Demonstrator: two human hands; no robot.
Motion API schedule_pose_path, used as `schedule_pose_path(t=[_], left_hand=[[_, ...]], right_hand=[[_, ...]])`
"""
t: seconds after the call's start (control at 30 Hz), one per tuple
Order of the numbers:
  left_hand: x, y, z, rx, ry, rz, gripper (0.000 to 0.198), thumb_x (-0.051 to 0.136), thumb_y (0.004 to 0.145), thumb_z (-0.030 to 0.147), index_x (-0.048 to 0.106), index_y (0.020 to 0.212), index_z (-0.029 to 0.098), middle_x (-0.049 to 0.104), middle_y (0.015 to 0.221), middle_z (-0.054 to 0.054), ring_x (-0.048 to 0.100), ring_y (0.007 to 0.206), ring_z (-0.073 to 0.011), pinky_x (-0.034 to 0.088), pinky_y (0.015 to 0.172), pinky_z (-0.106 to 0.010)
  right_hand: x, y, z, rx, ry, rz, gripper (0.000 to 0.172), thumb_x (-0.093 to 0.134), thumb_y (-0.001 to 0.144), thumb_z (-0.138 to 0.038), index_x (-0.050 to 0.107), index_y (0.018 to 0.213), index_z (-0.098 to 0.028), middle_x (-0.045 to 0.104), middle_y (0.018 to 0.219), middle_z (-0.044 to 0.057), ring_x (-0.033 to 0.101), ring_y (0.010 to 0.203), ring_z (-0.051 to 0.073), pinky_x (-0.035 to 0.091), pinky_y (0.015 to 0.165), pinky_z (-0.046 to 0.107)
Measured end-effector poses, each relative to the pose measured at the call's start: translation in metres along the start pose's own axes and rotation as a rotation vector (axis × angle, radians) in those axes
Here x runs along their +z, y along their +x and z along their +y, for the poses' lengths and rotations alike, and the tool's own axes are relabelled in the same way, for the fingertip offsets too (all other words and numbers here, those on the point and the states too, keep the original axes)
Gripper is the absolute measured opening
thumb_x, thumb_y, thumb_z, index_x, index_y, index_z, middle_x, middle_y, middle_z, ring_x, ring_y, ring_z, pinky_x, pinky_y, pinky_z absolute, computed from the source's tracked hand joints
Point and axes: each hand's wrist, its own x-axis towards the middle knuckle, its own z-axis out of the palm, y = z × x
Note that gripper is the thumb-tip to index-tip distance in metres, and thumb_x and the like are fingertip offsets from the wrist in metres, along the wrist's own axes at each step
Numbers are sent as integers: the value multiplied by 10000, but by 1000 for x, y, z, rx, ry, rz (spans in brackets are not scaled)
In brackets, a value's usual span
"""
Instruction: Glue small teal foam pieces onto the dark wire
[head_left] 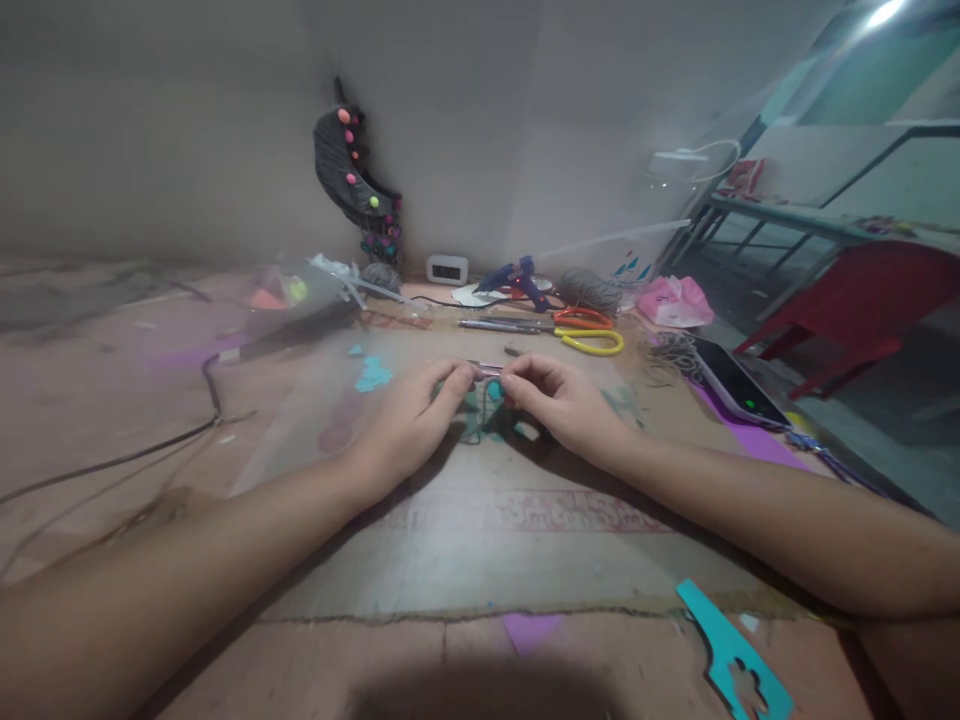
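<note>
Left hand (424,405): my fingers are pinching one slim rod (489,369)
Right hand (555,400): I'm pinching its other end
Yarn strand (482,412): one is dangling beneath
Scissor handles (589,330): two, orange and yellow, are lying beyond
Glue gun (517,280): one is resting behind

The small round piece (494,391) is turquoise, glue gun (525,274) blue, scissor handles (600,352) orange and yellow, crescent ornament (331,160) dark grey, dotted pink, orange and lime.

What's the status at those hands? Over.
Left hand and right hand pinching a slim shiny item. Thin strand hanging below. Scissors lying beyond, clear of both hands.
</note>
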Motion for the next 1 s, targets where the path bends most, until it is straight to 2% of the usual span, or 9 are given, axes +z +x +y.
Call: schedule_pose_path(t=[0.13,0.2,0.27,0.5,0.6,0.7,0.8,0.9,1.0], left_hand=[[0,7,-8,-173,-173,133,318,404,975,459,568,1103,219,635,970,-17,594,940,-178,447,850,-310],[-2,10,-9,-200,-183,222,241,443,958,419,561,935,210,594,880,-5,568,873,-166,440,809,-296],[-5,12,-7,-186,-133,246,253,460,948,374,522,766,209,534,774,8,527,794,-159,425,750,-284],[-6,8,1,-141,-94,163,358,427,956,420,503,676,211,499,675,7,493,681,-166,384,614,-285],[-5,9,-3,-178,-76,137,356,455,940,445,546,691,207,579,701,-8,552,711,-177,413,645,-292],[-6,10,-7,-229,-118,100,248,542,895,411,573,756,207,645,740,-10,603,731,-177,445,690,-301],[-6,11,-9,-248,-160,90,197,630,834,385,578,786,202,665,777,-11,623,742,-173,463,712,-307],[-5,11,-7,-221,-141,82,206,645,824,390,580,770,202,655,780,-8,616,750,-171,466,719,-306],[-4,9,-5,-181,-119,15,243,554,889,415,595,775,205,648,741,-4,613,731,-174,465,707,-308]], right_hand=[[0,-2,0,-15,84,-16,213,594,868,-399,582,833,-189,569,734,-13,524,675,116,426,646,257],[0,-2,1,-11,129,-16,224,601,867,-409,576,829,-190,566,735,-14,521,674,113,427,649,257],[0,-2,1,-2,155,-17,243,611,861,-426,566,820,-191,557,719,-18,513,660,111,421,636,255],[1,-2,-1,14,174,-31,297,637,842,-475,558,818,-190,554,711,-23,510,652,108,416,621,251],[-1,-1,-2,-5,158,36,299,626,855,-481,560,809,-194,553,680,-29,501,623,104,413,599,248],[-8,3,-1,-75,147,159,277,617,878,-453,561,788,-197,560,668,-28,514,624,106,425,618,250],[-16,10,3,-130,229,243,248,620,886,-425,552,793,-206,574,662,-31,536,630,111,437,636,257],[-19,14,8,-128,303,257,234,620,890,-411,544,797,-210,584,667,-32,544,632,113,444,638,259],[-18,13,9,-98,281,236,230,618,893,-405,547,797,-208,581,676,-30,546,642,112,449,654,261]])
